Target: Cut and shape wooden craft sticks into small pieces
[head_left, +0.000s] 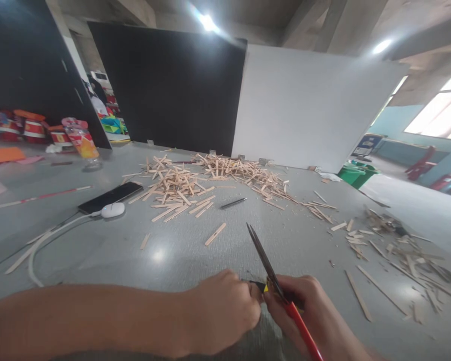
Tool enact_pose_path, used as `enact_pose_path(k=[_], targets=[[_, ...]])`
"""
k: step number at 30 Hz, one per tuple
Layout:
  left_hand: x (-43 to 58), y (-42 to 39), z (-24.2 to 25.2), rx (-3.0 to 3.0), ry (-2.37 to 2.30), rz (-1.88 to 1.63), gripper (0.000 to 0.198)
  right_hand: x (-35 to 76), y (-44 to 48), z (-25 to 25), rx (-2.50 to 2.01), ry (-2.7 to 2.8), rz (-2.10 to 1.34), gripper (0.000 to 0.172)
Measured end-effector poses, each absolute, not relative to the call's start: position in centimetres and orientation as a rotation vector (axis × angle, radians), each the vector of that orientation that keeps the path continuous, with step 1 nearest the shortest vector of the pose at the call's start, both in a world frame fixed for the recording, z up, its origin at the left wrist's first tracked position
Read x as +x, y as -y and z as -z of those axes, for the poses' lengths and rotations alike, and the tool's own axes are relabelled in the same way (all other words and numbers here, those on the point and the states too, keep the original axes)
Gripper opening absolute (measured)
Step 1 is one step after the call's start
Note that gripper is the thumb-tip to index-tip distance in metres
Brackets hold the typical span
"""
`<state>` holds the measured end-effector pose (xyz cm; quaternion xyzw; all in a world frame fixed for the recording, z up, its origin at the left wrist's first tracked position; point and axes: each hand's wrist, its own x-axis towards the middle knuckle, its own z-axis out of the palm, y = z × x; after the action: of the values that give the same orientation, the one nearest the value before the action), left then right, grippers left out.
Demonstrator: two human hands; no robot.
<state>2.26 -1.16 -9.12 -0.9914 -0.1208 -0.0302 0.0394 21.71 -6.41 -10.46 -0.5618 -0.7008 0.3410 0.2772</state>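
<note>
My right hand (pixel 311 306) is closed around a pair of scissors (pixel 265 255) with a red handle, the dark slender blades pointing up and away over the table. My left hand (pixel 229 301) is a fist beside it, the two almost touching. Between them shows a small black and yellow piece (pixel 262 286), at the fingers of my left hand; its kind is not clear. One wooden stick (pixel 215 234) with a dark mark lies ahead of the hands. Beyond it rests a thin dark pen-like rod (pixel 233 203).
Piles of wooden sticks (pixel 176 185) spread across the grey table (pixel 188 255). Cut pieces and scraps (pixel 409 260) lie at the right. A phone (pixel 110 197), a white cabled device (pixel 113 210) and a bottle (pixel 84 143) are at left. Black (pixel 173 90) and white panels (pixel 304 105) stand behind.
</note>
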Motion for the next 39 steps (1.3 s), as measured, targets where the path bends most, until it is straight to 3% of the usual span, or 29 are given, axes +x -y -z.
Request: enact_pose_path(k=[9,16,21,30,39], targets=[[1.4,-1.2,4.1,-3.701,1.057,0.32,0.019,23.0,5.9,7.8,-1.54,1.684,-0.987,0.047],[0.5,-2.8,1.4,-3.354,1.522,1.212,0.032,24.5,4.6,7.1,-1.486,1.685,-0.949,0.046],[0.2,-2.6,0.8,-3.342,1.587,1.613,0.032,24.1,5.3,7.3,-1.526,1.704,-0.816,0.051],[0.2,-0.9,0.8,-3.465,1.484,1.544,0.032,23.5,6.3,7.5,-1.559,1.805,-0.457,0.057],[0.2,-0.6,0.4,-3.532,1.39,1.521,0.029,23.5,5.9,8.1,-1.583,1.859,-0.477,0.052]])
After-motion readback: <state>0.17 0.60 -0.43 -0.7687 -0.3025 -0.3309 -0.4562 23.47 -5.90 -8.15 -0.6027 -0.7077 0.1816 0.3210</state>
